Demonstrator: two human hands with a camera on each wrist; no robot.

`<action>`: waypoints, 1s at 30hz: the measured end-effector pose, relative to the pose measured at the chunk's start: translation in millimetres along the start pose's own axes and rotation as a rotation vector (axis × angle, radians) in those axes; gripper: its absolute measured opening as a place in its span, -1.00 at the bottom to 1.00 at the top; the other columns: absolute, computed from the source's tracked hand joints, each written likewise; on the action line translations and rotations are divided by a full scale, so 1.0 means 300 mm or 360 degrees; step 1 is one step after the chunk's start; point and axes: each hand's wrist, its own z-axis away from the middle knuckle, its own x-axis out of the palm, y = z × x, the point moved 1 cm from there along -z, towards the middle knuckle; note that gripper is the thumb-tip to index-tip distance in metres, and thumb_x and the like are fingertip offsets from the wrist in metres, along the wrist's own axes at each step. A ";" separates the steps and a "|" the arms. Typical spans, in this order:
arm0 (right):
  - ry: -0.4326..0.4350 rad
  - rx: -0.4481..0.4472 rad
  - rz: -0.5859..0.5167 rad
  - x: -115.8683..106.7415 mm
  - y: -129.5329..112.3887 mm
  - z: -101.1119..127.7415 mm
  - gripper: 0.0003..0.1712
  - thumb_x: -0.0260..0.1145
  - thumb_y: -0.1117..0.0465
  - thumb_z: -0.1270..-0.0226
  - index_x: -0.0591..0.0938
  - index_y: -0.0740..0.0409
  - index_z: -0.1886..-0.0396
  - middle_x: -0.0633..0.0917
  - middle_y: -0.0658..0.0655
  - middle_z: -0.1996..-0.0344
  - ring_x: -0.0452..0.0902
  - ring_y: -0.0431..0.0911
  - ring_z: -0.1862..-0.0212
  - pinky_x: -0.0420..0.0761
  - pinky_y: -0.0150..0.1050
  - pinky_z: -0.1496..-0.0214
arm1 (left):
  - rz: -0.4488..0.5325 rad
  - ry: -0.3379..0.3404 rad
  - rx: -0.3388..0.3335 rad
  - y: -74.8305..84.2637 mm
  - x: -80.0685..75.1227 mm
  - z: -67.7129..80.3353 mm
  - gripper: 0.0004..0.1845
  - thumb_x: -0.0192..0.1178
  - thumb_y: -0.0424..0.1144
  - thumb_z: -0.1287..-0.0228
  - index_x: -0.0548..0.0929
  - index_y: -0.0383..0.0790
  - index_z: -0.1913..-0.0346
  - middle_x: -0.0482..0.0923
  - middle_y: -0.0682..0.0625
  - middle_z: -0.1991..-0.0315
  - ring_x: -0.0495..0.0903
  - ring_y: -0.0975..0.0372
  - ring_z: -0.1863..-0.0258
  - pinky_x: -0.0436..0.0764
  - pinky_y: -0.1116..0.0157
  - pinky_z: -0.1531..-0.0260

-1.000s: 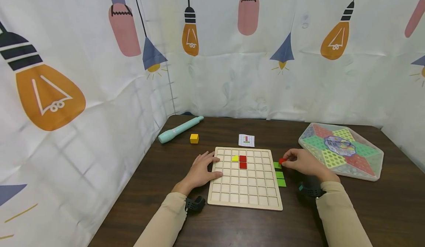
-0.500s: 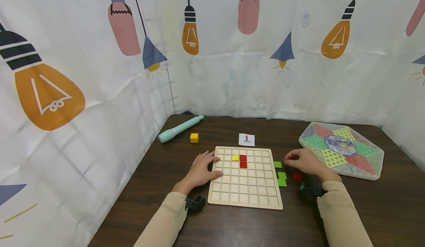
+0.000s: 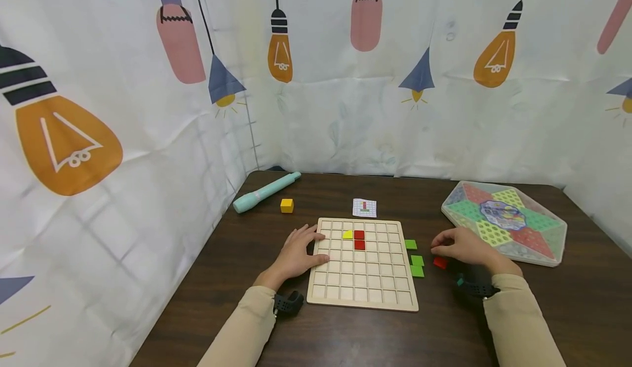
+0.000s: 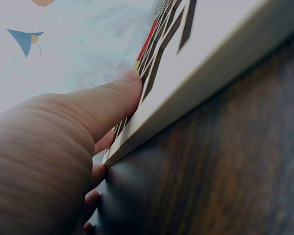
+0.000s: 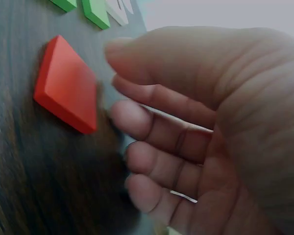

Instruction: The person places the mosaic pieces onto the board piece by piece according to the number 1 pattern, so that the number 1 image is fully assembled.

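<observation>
A wooden grid board [image 3: 362, 279] lies on the table, with two red tiles [image 3: 359, 240] and a yellow tile [image 3: 348, 235] in its upper cells. My left hand [image 3: 296, 254] rests at the board's left edge; in the left wrist view its thumb [image 4: 112, 100] lies over the top edge, fingers extended. To the right of the board, my right hand [image 3: 464, 246] hovers just over a loose red tile [image 3: 440, 263]. Its fingers [image 5: 142, 156] are loosely bent, apart from that tile and holding nothing. Three green tiles [image 3: 417, 271] lie along the board's right side.
Behind the board lies a small printed pattern card [image 3: 364, 208]. A yellow cube [image 3: 287, 206] and a teal tube-shaped object [image 3: 266, 192] lie at the back left. At the back right sits a flat hexagonal game box [image 3: 503, 216], close to my right forearm.
One second ago my right hand pinched a red tile beside the green ones; a red tile now lies on the table. That hand has moved slightly right. My left hand stays put.
</observation>
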 end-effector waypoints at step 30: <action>-0.0052 -0.0017 0.0124 -0.007 -0.027 -0.002 -0.72 0.49 0.17 -0.11 0.62 0.18 0.25 0.57 0.00 0.45 0.39 -0.12 0.41 0.42 -0.25 0.37 | 0.0018 0.0002 -0.0008 -0.003 -0.001 0.001 -0.39 0.35 0.09 -0.19 0.55 -0.08 -0.26 0.21 -0.07 -0.47 0.00 0.00 -0.52 -0.15 -0.06 -0.49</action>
